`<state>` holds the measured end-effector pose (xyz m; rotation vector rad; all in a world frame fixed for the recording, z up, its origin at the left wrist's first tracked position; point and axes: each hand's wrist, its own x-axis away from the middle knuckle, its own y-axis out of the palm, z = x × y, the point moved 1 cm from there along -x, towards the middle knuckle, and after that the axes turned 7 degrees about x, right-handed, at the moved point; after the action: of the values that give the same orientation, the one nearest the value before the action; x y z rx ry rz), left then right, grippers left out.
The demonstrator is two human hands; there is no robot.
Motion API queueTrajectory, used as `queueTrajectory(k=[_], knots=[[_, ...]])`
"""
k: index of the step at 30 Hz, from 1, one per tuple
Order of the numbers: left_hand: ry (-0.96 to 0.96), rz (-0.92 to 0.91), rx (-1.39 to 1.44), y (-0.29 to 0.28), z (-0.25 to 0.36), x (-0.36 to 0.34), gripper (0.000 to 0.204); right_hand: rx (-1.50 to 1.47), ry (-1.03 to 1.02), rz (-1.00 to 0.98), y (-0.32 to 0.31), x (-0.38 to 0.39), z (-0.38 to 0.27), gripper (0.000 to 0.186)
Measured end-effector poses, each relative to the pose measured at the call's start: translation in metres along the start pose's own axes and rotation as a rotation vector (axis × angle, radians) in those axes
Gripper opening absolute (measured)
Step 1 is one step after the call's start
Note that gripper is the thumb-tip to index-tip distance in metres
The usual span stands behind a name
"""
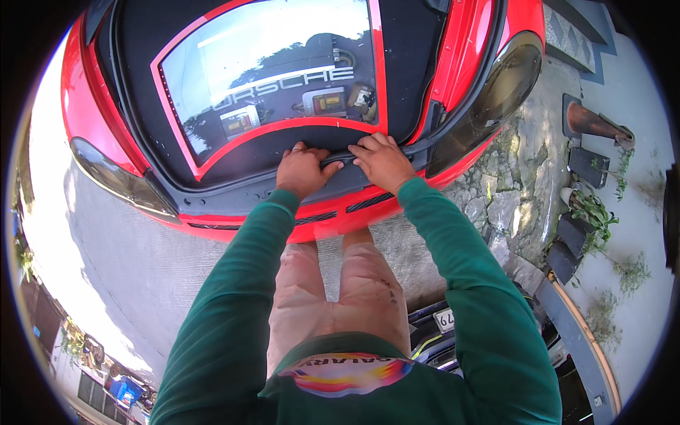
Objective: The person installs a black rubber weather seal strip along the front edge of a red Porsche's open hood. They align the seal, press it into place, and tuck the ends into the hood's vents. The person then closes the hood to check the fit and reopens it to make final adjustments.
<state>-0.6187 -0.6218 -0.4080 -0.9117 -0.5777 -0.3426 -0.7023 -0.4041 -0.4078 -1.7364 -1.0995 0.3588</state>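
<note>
My left hand [301,170] curls its fingers over the black rubber seal [336,159] along the front edge of an open red car's front compartment. Just to its right, my right hand [382,159] grips the same seal, thumb pointing inward. Above both hands sits a clear, reflective panel [269,57] in a red frame, with white lettering and some fittings visible beneath it, set in dark lining [404,64]. Below the seal are a dark plastic trim [227,203] and the red bumper [315,232].
Dark headlamps [482,99] flank the compartment. Planters with plants [591,216] line a white wall at right, beside cracked paving [506,191]. A dark vehicle with a plate [443,319] is behind me at lower right. Concrete ground [142,276] extends left toward assorted objects.
</note>
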Motion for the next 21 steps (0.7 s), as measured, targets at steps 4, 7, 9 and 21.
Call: queueTrajectory(k=[4,7,9,21], knots=[[-0.112,-0.172,0.075,-0.021,0.017,-0.009,0.063,0.072,0.199,0.319,-0.010,0.023,-0.018,0.044],[-0.146,-0.142,0.047,-0.011,0.006,-0.009,0.061,-0.084,0.728,0.500,-0.035,0.043,-0.007,0.043],[0.021,-0.016,0.149,0.002,0.006,-0.014,0.059,-0.451,1.220,0.461,-0.044,0.059,0.012,0.042],[0.248,0.010,-0.018,0.027,0.078,-0.039,0.046,-0.085,0.936,0.479,-0.034,0.024,0.029,0.033]])
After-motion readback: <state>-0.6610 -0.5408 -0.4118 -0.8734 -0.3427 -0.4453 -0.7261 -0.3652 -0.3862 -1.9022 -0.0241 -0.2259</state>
